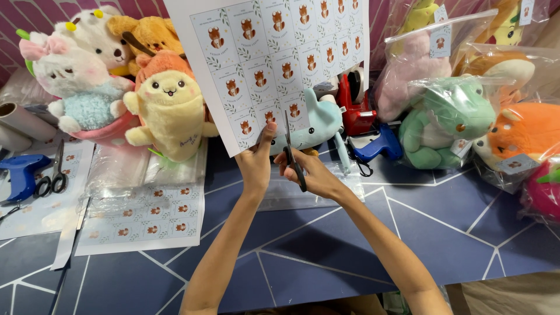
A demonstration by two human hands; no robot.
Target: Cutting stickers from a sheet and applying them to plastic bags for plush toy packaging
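One label sheet point(274, 64) hangs pinched in left hand point(255, 165) fingers; right hand point(309, 174) grips scissors point(293, 156), blades entering bottom edge beside the thumb; cutting barely begun, nearly all rows uncut.

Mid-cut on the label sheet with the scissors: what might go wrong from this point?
1. The left hand pinches the label sheet right beside the scissors in the right hand; the thumb could get nicked.
2. The sheet is held up in the air by its bottom edge only, so it may flop and the cut may stray into a printed label.
3. The blue plush sits just behind the blades and might get snagged.
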